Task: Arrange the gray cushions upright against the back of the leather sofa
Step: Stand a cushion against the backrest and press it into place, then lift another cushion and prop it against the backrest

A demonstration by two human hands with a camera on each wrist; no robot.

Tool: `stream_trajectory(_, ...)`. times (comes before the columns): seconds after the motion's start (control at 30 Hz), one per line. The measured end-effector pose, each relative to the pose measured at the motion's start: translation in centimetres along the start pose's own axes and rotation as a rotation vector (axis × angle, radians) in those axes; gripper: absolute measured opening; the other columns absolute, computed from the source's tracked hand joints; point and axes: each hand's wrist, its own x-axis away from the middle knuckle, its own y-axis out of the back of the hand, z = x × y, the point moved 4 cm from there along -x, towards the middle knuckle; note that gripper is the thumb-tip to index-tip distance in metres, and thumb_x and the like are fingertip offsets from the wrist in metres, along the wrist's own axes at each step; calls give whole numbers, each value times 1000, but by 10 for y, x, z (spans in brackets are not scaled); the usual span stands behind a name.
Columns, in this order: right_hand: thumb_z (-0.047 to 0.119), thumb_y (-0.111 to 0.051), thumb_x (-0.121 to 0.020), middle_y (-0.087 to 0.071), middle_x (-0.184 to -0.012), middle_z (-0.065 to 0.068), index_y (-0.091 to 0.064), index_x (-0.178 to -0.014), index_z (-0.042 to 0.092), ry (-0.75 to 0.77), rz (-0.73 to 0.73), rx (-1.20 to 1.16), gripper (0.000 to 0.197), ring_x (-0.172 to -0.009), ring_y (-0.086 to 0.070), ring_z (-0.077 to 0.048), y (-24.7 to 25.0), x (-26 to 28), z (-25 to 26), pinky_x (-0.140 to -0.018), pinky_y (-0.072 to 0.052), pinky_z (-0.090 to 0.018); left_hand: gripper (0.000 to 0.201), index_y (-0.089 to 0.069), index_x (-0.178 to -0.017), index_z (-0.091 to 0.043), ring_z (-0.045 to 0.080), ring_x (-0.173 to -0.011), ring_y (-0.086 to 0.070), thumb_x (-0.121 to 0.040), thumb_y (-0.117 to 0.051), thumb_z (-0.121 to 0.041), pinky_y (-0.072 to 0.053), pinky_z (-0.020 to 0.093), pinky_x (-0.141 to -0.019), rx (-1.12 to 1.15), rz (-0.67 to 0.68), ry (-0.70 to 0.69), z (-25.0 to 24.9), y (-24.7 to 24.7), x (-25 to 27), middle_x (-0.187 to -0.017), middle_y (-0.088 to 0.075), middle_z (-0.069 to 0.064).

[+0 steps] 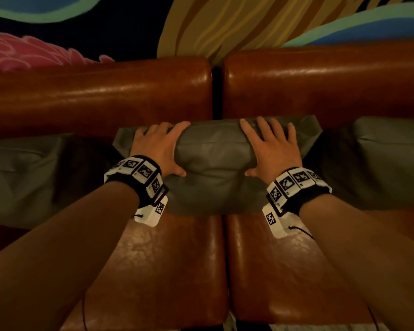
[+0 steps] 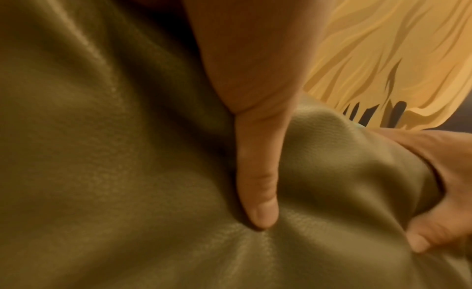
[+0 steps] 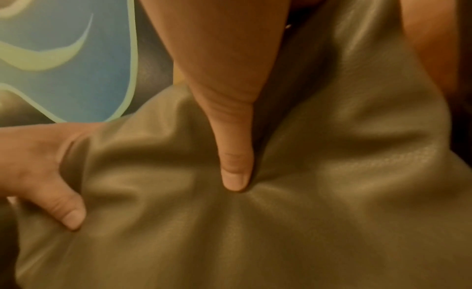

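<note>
The middle gray cushion [image 1: 213, 163] stands on the brown leather sofa seat [image 1: 153, 271], leaning on the sofa back [image 1: 105, 96] over the gap between its two halves. My left hand [image 1: 165, 150] grips its top left part, with the fingers over the upper edge and the thumb dug into the front. My right hand [image 1: 261, 149] grips the top right part the same way. In the left wrist view my thumb [image 2: 258, 192] dents the cushion [image 2: 102, 172]. The right wrist view shows my right thumb [image 3: 235, 166] pressed into the cushion [image 3: 332, 192].
A second gray cushion [image 1: 17, 177] leans at the left and a third [image 1: 380, 163] at the right, both against the sofa back. A painted mural wall [image 1: 225, 20] rises behind the sofa. Bare brown seat lies in front of the cushions.
</note>
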Motion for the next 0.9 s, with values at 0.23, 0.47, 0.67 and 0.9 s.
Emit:
stream_trajectory(0.23, 24, -65, -88, -58, -141, -18, -60, -136, 5, 175, -321, -380, 52, -133, -53, -33, 5, 88, -4, -112, -43, -47, 73, -46, -144, -11, 38, -139, -42, -79, -73, -29, -32, 48, -116, 211, -357, -288, -37, 8, 56, -147, -48, 20)
stream_trajectory(0.47, 19, -74, -86, -79, -91, -3, -76, -107, 15, -305, 89, -645, 22, -83, -74, -20, -76, 198, -117, -73, -50, -22, 21, -68, -103, -18, 19, -96, -57, -87, -60, -28, -52, 35, -85, 410, -233, -646, -157, -32, 104, -108, -58, 0)
stream_trajectory(0.67, 22, -80, -83, -74, -103, -17, -72, -110, 6, -783, 153, -825, 33, -85, -66, -25, -150, 248, -285, -81, -53, -35, 31, -71, -109, -18, 14, -93, -62, -83, -64, -34, -54, 35, -87, 564, 86, -407, -271, -68, 68, -107, -61, -3)
stream_trajectory(0.9, 17, -92, -67, -34, -158, -7, -10, -157, 33, -851, -258, -1389, 123, -135, -44, -20, -132, 212, -424, -93, -55, -46, 122, -14, -158, -20, 29, -138, -45, -64, -90, 1, -44, 44, -108, 1251, 160, 344, -370, -95, -3, -154, -37, 10)
